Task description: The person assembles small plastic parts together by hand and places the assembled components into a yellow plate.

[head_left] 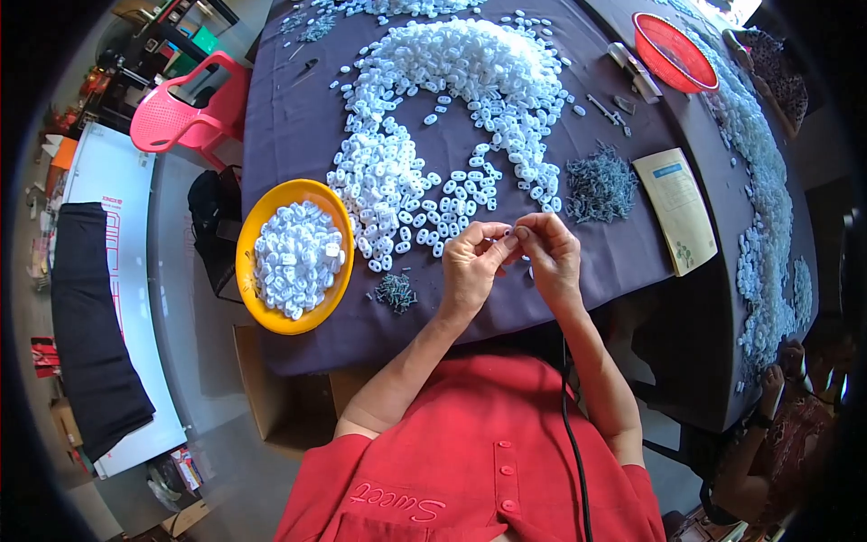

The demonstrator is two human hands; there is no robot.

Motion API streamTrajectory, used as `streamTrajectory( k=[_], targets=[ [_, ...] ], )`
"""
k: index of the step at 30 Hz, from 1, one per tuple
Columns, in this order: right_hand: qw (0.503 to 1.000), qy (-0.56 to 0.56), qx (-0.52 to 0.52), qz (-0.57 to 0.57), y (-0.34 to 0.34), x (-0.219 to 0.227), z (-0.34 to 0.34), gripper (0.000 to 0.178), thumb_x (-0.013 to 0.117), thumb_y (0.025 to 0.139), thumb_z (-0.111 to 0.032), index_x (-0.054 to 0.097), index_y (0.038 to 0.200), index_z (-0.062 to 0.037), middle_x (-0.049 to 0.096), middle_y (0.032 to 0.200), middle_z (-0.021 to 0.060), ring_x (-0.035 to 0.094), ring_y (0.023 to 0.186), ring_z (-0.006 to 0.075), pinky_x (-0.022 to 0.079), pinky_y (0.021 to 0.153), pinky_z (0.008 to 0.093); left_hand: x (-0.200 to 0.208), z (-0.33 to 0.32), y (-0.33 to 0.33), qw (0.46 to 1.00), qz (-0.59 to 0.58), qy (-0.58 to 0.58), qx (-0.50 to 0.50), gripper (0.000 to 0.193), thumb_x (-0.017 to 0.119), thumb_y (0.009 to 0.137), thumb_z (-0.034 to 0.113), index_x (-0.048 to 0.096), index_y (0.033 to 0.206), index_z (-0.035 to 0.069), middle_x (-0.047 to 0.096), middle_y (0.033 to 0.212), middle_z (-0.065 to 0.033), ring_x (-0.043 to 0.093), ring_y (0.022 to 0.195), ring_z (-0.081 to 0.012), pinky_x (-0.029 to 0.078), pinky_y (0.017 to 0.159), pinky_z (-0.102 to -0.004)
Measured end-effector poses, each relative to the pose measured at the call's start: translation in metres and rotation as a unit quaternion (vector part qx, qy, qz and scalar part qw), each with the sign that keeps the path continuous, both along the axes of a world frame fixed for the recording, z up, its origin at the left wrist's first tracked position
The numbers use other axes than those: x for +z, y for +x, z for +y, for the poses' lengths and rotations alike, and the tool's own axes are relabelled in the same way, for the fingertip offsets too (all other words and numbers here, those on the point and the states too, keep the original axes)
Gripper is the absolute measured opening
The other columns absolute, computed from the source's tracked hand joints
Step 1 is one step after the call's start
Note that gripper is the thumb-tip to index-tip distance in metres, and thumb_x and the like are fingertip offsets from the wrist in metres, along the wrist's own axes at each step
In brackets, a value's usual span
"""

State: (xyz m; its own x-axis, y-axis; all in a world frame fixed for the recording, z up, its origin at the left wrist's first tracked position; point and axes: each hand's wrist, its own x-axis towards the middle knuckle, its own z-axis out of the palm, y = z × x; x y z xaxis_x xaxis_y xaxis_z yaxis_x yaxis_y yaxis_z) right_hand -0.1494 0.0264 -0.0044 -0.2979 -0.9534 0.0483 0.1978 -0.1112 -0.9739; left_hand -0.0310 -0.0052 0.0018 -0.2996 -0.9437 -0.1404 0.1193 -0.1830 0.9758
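Dark-clothed desk (298, 117), frame centre; pink chair (185, 108) upper left. Yellow bowl (257, 226) holds white plastic pieces (296, 257). Left hand (470, 262) and right hand (549, 248) pinch a small part (508, 233).

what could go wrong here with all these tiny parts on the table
The left hand and right hand pinch one small white plastic piece between them just above the dark tablecloth; a slip would likely drop it into the big loose heap of white pieces. The round yellow bowl overhangs the table edge, so an elbow nudge might tip it. The small pile of grey metal pins lies near the left wrist and could scatter.
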Motion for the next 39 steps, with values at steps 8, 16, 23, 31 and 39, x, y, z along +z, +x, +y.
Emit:
streamTrajectory(
  k=[8, 16, 23, 31, 39],
  targets=[
    [0.997, -0.007, 0.016, 0.074, 0.001, 0.008, 0.004, 0.006, 0.053, 0.086, 0.002, 0.057, 0.090, 0.0017, 0.058, 0.077, 0.0039, 0.060, 0.065, 0.0096, 0.048, 0.059, 0.0213, 0.008, 0.004, 0.004, 0.999, -0.023, -0.036, -0.006, 0.011, 0.053, 0.089, 0.010, 0.061, 0.090, 0.002, 0.062, 0.073, -0.0024, 0.058, 0.061, -0.0071, 0.045, 0.049, -0.0199],
    [0.989, -0.031, 0.017, 0.143, -0.005, 0.016, 0.004, 0.009, 0.053, 0.084, 0.004, 0.058, 0.091, 0.0017, 0.058, 0.079, 0.0032, 0.060, 0.070, 0.0088, 0.048, 0.060, 0.0210, 0.012, 0.006, 0.005, 0.989, -0.071, -0.125, -0.021, 0.013, 0.052, 0.089, 0.011, 0.058, 0.089, -0.001, 0.059, 0.073, -0.0036, 0.056, 0.058, -0.0087, 0.046, 0.050, -0.0219],
    [0.994, -0.002, 0.036, 0.100, -0.009, 0.017, 0.005, 0.017, 0.051, 0.081, 0.007, 0.058, 0.095, 0.0006, 0.061, 0.074, 0.0039, 0.059, 0.069, 0.0084, 0.048, 0.061, 0.0217, 0.015, 0.003, 0.008, 0.985, -0.112, -0.122, -0.047, 0.013, 0.054, 0.088, 0.010, 0.059, 0.089, -0.001, 0.060, 0.073, -0.0035, 0.056, 0.055, -0.0083, 0.046, 0.048, -0.0219],
    [0.977, -0.010, 0.060, 0.202, -0.018, 0.021, 0.003, 0.020, 0.051, 0.078, 0.008, 0.057, 0.096, 0.0000, 0.061, 0.074, 0.0055, 0.059, 0.066, 0.0100, 0.048, 0.060, 0.0230, 0.016, 0.002, 0.012, 0.975, -0.158, -0.144, -0.065, 0.012, 0.055, 0.087, 0.009, 0.060, 0.085, -0.002, 0.059, 0.067, -0.0032, 0.054, 0.052, -0.0069, 0.043, 0.045, -0.0211],
    [0.949, -0.006, 0.111, 0.293, -0.020, 0.035, -0.003, 0.013, 0.054, 0.077, 0.005, 0.055, 0.088, -0.0003, 0.061, 0.070, 0.0065, 0.061, 0.061, 0.0117, 0.047, 0.054, 0.0251, 0.009, 0.000, 0.012, 0.953, -0.188, -0.230, -0.062, 0.011, 0.055, 0.086, 0.007, 0.061, 0.084, -0.002, 0.059, 0.065, -0.0032, 0.053, 0.050, -0.0071, 0.042, 0.044, -0.0210]
  ],
)
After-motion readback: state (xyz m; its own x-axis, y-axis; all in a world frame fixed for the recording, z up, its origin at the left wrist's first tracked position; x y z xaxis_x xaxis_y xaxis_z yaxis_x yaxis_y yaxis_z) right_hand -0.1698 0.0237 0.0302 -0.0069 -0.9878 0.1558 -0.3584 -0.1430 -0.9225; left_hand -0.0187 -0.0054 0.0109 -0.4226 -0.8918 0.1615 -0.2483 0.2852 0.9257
